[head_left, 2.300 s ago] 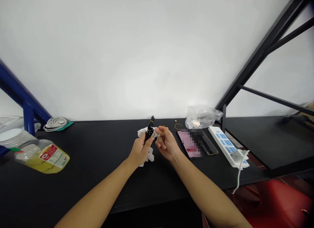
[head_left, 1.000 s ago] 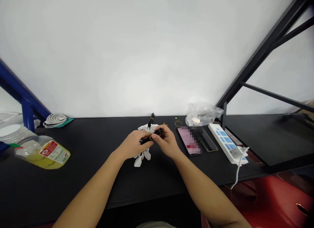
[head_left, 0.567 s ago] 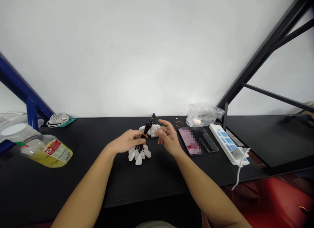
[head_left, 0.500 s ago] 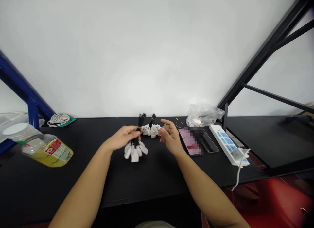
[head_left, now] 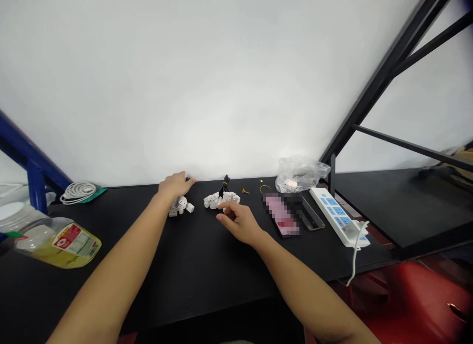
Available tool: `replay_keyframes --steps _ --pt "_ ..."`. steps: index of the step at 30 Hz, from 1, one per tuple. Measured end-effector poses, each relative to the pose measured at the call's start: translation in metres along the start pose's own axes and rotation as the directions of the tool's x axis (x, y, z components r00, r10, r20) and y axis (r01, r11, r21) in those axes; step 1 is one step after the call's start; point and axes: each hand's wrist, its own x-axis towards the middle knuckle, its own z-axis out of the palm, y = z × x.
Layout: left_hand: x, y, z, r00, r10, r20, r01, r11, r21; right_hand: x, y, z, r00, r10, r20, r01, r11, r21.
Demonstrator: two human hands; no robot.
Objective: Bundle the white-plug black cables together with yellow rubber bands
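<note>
My left hand [head_left: 174,186] is at the back of the black table, its thumb and fingers closed around the dark cords of a bundle. White blocky ends [head_left: 181,206] of that bundle stick out below the hand and rest on the table; most of its cords are hidden. A second bundle of black cords [head_left: 225,184] with white ends [head_left: 212,201] lies to the right, bound by a yellow tie. My right hand [head_left: 240,222] hovers in front of it, empty, thumb and forefinger apart and the other fingers curled.
Yellow twist ties [head_left: 246,190] lie behind my right hand. To the right are a pink-screened phone [head_left: 283,215], a dark phone [head_left: 314,216], a clear plastic bag [head_left: 305,171] and a power strip [head_left: 334,211]. On the left stand a jar [head_left: 76,245] and a coiled white cable [head_left: 78,192].
My left hand has carried its bundle left and back, from upright above the table to down near the wall. My right hand has shifted left and toward me, in front of the other bundle.
</note>
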Motion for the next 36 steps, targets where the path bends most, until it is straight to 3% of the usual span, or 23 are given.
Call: replay_keyframes --steps 1,3,5,7,9,12,14,17,22,27,31,33,36 --pt "-0.010 0.012 0.007 0.988 0.126 -0.085 -0.122 0.991 0.054 -0.001 -0.001 0.000 1.000 -0.012 0.008 0.012 1.000 -0.022" --pt "-0.034 0.035 0.027 0.918 0.369 -0.145 -0.368 0.929 0.036 -0.002 -0.002 0.000 0.999 -0.047 0.016 0.048 0.997 -0.052" --pt "-0.056 0.048 0.049 0.882 0.457 -0.116 -0.466 0.883 -0.065 -0.003 -0.002 -0.001 0.995 -0.094 0.015 0.095 0.993 -0.075" --pt "-0.068 0.048 0.068 0.906 0.416 -0.082 -0.424 0.891 -0.161 -0.001 -0.002 -0.002 0.992 -0.125 -0.027 0.122 0.988 -0.091" --pt "-0.071 0.039 0.080 0.936 0.342 -0.081 -0.350 0.894 -0.279 0.002 0.000 -0.005 0.982 -0.123 -0.145 0.111 0.990 -0.090" --pt "-0.063 0.021 0.084 0.972 0.185 -0.145 -0.229 0.882 -0.411 0.009 0.007 -0.009 0.938 -0.074 -0.339 0.051 0.996 -0.075" --pt "-0.057 0.013 0.081 0.978 0.099 -0.185 -0.171 0.887 -0.429 0.013 0.012 -0.010 0.920 -0.033 -0.391 -0.005 0.996 -0.094" --pt "-0.052 0.010 0.073 0.989 0.090 -0.117 -0.127 0.924 -0.361 0.017 0.022 -0.008 0.925 0.005 -0.380 -0.065 0.987 -0.146" --pt "-0.049 0.005 0.068 0.991 0.074 0.112 -0.072 0.997 -0.018 0.020 0.037 0.000 0.940 0.132 -0.316 -0.181 0.975 -0.131" --pt "-0.041 -0.013 0.064 1.000 -0.010 0.020 0.008 0.993 0.116 0.023 0.046 0.005 0.944 0.254 -0.210 -0.264 0.964 -0.023" --pt "-0.041 -0.019 0.063 0.999 -0.047 -0.016 0.048 0.997 0.062 0.025 0.047 0.004 0.957 0.239 -0.165 -0.247 0.968 -0.032" --pt "-0.047 -0.013 0.065 0.999 0.045 0.005 -0.044 0.998 -0.036 0.026 0.047 0.002 0.960 0.231 -0.160 -0.240 0.970 -0.037" --pt "-0.058 0.002 0.068 0.975 0.207 0.076 -0.172 0.928 -0.331 0.025 0.048 -0.002 0.968 0.206 -0.144 -0.212 0.977 -0.026"
